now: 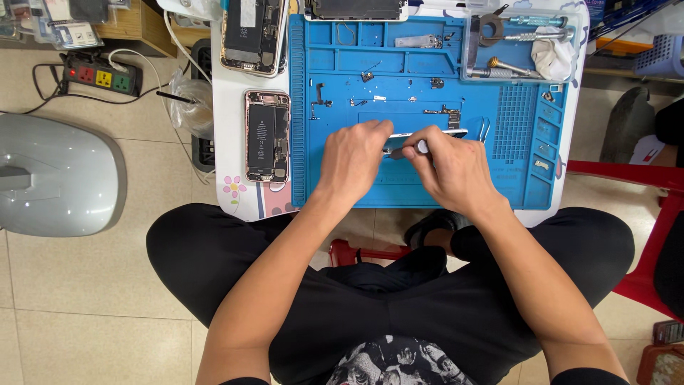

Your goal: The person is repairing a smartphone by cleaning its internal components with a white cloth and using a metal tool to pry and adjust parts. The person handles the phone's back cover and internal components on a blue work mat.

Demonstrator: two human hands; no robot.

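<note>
On the blue work mat, my left hand pinches the edge of a slim phone part, holding it up on its side. My right hand grips a small screwdriver with a silver cap, its tip at the part between my hands. Most of the part is hidden by my fingers. An opened phone body with its black battery showing lies to the left of the mat.
A second opened phone lies at the back left. A clear tray with screwdrivers and a cloth sits back right. Small screws and parts are scattered on the mat. A power strip and a red stool flank the small white table.
</note>
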